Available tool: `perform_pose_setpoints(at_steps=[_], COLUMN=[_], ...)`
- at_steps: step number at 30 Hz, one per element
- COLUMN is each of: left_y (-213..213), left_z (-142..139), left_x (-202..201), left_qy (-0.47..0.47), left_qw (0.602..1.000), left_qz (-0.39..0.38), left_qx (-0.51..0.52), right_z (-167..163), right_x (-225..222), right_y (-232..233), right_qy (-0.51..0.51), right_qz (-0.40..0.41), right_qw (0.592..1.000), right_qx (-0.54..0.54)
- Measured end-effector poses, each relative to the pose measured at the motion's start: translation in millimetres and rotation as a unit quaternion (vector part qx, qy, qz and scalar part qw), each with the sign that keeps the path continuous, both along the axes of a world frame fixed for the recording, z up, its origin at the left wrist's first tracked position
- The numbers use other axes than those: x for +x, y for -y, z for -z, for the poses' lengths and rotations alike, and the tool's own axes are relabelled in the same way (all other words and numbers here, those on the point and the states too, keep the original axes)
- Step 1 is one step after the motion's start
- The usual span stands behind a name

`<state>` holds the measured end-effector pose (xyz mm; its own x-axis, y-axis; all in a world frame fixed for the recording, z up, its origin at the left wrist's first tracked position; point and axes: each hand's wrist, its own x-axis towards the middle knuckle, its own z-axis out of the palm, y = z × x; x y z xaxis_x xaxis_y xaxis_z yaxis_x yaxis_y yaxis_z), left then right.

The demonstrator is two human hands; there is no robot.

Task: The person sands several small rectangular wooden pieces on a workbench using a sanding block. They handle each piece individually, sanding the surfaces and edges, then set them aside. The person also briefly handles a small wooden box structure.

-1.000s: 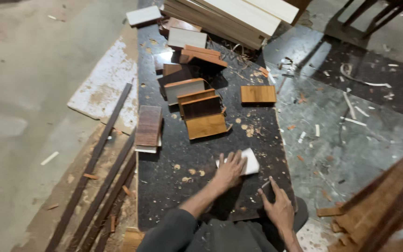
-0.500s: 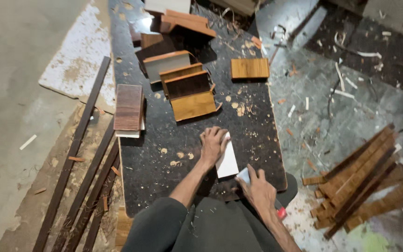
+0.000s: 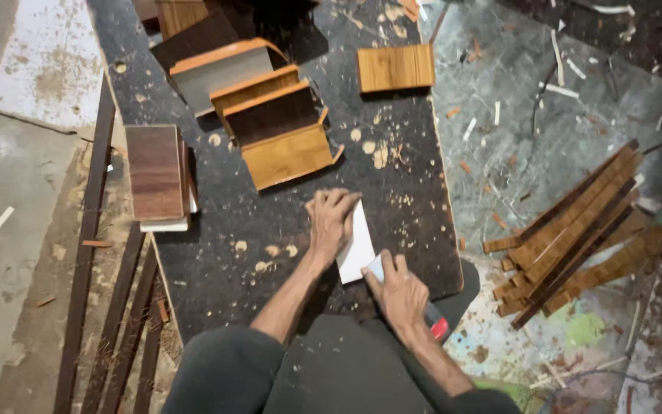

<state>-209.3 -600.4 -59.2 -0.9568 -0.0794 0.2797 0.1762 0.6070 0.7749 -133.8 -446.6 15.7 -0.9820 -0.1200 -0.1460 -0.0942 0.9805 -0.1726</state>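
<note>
White laminate panel [image 3: 357, 244] lies pinned flat under the spread fingers of the left hand [image 3: 332, 220] near the dark workboard's [image 3: 224, 230] front edge, apparently steadied while the right hand [image 3: 397, 291], fingers curled around a red-ended tool [image 3: 434, 323], works its lower corner.

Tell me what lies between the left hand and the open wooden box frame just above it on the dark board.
In the head view, only bare dark board scattered with pale wood chips separates the left hand from the wooden box frame.
</note>
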Motion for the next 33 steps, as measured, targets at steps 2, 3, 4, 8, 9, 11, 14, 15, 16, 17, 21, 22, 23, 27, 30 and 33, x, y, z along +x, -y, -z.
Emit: perform_pose_setpoints(at_steps=[2, 3, 4, 8, 9, 11, 14, 15, 16, 17, 21, 22, 23, 27, 30, 33], left_y=[-1, -1, -1, 3, 5, 13, 28, 34, 38, 42, 51, 54, 54, 53, 45, 39], left_z=[4, 6, 8, 16, 18, 22, 27, 27, 24, 24, 11, 6, 0, -23, -31, -27], left_x=[0, 1, 2, 3, 3, 3, -1, -3, -5, -6, -10, -9, -7, 17, 34, 38], left_qy=[0.004, 0.015, 0.019, 0.037, 0.050, 0.030, -0.013, -0.010, 0.001, 0.013, 0.047, 0.030, 0.004, -0.005, 0.220, 0.149], left_qw=[1.000, 1.000, 1.000, 0.998, 0.997, 0.996, 0.986, 0.980, 0.978, 0.976, 0.975, 0.978, 0.980, 1.000, 0.969, 0.983], left_qz=[0.006, 0.014, 0.017, 0.047, 0.060, 0.079, 0.167, 0.198, 0.209, 0.216, 0.216, 0.208, 0.199, 0.007, -0.103, -0.091], left_qx=[0.010, 0.013, 0.017, -0.006, -0.019, -0.018, -0.017, -0.014, -0.022, -0.026, -0.002, 0.008, 0.011, -0.012, -0.043, -0.050], right_z=[6, 12, 17, 22, 20, 12, 6, 6, 7, 10, 28, 33, 36, 34, 18, 6], right_x=[-8, -18, -33, -107, -128, -138, -133, -124, -119, -118, -152, -164, -170, -148, -92, -63], right_y=[5, 8, 9, 1, -5, -8, -4, 0, 2, 5, 3, 4, 6, 11, 14, 19], right_qy=[-0.003, 0.008, 0.014, 0.005, -0.019, -0.009, 0.011, 0.019, 0.030, 0.041, 0.069, 0.061, 0.057, 0.034, 0.031, 0.037], right_qz=[0.003, 0.001, 0.002, -0.131, -0.209, -0.314, -0.324, -0.272, -0.218, -0.235, -0.395, -0.463, -0.479, -0.429, -0.294, -0.213], right_qw=[1.000, 1.000, 1.000, 0.991, 0.977, 0.947, 0.945, 0.961, 0.974, 0.970, 0.916, 0.884, 0.876, 0.903, 0.954, 0.975], right_qx=[-0.010, -0.006, 0.000, -0.023, -0.045, -0.063, -0.047, -0.053, -0.058, -0.044, -0.024, -0.030, -0.013, 0.008, -0.042, -0.055])
